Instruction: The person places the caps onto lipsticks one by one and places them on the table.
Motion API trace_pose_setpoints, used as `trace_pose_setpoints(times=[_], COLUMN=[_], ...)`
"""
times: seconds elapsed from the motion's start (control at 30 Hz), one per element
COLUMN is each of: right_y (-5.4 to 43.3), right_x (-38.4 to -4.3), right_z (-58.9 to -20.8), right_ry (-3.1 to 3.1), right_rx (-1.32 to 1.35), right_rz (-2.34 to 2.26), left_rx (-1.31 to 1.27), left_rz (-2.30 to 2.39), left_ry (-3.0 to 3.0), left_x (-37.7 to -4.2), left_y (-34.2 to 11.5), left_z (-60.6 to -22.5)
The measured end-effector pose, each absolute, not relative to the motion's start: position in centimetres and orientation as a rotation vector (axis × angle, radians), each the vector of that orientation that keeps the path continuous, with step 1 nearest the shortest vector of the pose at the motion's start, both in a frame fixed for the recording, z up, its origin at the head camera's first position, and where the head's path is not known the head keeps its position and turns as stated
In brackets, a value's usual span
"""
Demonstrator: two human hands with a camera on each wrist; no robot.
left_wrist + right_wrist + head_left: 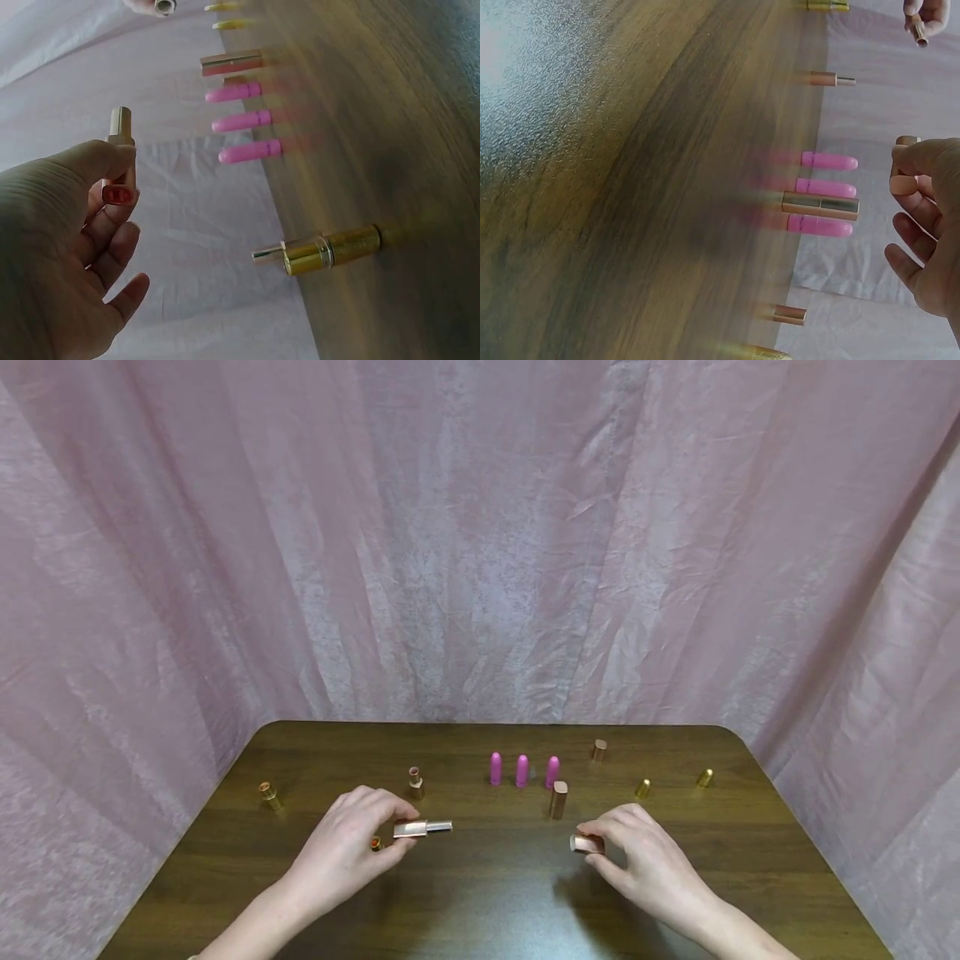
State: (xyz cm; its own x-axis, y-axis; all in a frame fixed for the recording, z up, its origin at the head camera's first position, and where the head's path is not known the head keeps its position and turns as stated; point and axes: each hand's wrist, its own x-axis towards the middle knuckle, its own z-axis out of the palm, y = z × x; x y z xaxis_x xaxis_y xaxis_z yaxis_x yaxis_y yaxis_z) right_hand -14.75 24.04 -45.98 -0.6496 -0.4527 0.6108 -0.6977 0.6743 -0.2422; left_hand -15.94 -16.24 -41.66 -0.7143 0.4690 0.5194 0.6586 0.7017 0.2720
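My left hand [347, 837] pinches an uncapped rose-gold lipstick tube [411, 830] between thumb and fingers. The tube lies level above the table, its silver inner sleeve [439, 827] pointing right. In the left wrist view its red base end [118, 195] faces the camera. Across a gap, my right hand [651, 858] pinches a rose-gold lipstick cap [588, 843], its end turned left toward the tube. Cap and tube are apart. A gold uncapped lipstick [377, 843] stands partly hidden behind the left hand. Just beyond the left fingers stands a rose-gold uncapped lipstick [416, 785].
Three pink bullet-shaped tubes [522, 771] stand mid-table behind a capped rose-gold lipstick [558, 800]. Toward the back is a rose-gold cap [599, 750]. Two gold caps, one a gold cap [643, 788], stand right; a gold uncapped lipstick [270, 796] stands far left.
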Motion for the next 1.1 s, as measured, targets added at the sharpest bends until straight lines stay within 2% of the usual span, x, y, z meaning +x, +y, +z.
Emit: trace_pose_setpoints(times=[0.6,1.1], right_y=[20.4,18.8], right_x=[-15.2,-15.4], right_z=[-44.5,-44.2], right_ry=[-2.373,-2.378], right_rx=[0.934,0.983], right_rz=[0.695,0.717], left_rx=[-0.997,-1.005], left_rz=[-0.622,-0.628], left_ry=[-2.504,-2.522], left_x=[-16.4,-16.6], left_y=[-9.7,-8.1], left_z=[-42.8,-43.5])
